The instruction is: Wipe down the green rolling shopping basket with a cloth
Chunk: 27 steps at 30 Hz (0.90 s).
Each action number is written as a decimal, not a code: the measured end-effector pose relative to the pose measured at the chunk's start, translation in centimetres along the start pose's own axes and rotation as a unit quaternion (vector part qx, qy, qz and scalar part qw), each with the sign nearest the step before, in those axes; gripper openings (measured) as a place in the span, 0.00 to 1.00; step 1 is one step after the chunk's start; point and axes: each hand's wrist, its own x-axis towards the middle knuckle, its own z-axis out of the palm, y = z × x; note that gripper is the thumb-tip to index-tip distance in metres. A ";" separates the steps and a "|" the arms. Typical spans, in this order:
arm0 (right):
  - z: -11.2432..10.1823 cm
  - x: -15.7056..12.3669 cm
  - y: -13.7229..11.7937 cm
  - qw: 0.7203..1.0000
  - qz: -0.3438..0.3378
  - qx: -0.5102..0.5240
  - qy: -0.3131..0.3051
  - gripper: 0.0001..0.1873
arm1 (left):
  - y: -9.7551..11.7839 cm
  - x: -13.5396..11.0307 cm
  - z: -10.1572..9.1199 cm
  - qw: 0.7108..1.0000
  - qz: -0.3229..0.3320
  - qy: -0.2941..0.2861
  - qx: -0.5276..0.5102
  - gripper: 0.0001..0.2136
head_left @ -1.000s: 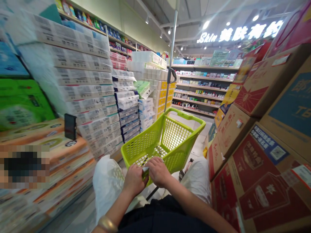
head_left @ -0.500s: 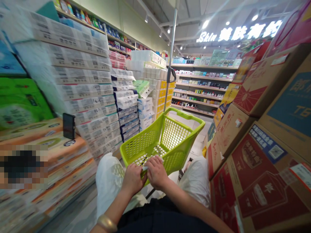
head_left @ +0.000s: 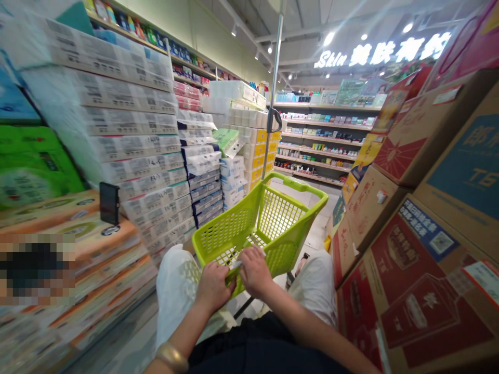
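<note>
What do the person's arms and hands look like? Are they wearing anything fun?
The left hand and right hand wear no gloves. Both forearms are bare, with no sleeves showing on them. The left arm has a wide, rounded, shiny gold-coloured bangle; the right forearm shows no bangle.

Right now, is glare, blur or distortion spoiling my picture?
Head view: a ceiling light flares in streaks, the sign glows brightly; orange packs smear leftward; cartons at right look stretched; a pixelated patch hides part lower left; left hand, right hand, green cart read fairly clearly.
</note>
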 end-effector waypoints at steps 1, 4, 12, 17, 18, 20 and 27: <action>0.3 0.0 -0.7 0.999 -0.029 0.005 -0.023 0.11 | -0.1 0.0 0.0 1.000 0.004 0.001 0.001 0.10; -0.1 0.3 -0.3 0.996 -0.071 -0.005 -0.063 0.09 | -0.2 0.0 0.0 1.000 0.004 -0.003 0.005 0.10; -2.6 1.0 5.5 0.991 0.108 -0.065 0.050 0.10 | 0.2 0.1 0.1 1.000 -0.013 -0.018 -0.004 0.10; 0.3 0.2 0.6 1.000 0.022 -0.021 0.007 0.09 | 0.1 0.2 0.4 1.000 0.001 -0.010 0.014 0.10; 0.6 0.1 -0.1 1.000 -0.011 -0.016 -0.018 0.09 | 0.0 0.2 0.4 1.000 0.005 -0.006 0.016 0.10; 0.6 0.2 -0.4 0.997 -0.055 -0.019 -0.056 0.07 | -0.2 0.2 0.5 1.000 0.012 0.000 0.014 0.11; -2.8 1.2 5.5 0.995 0.053 -0.087 -0.003 0.07 | 0.0 0.2 0.3 1.000 -0.001 -0.005 -0.009 0.09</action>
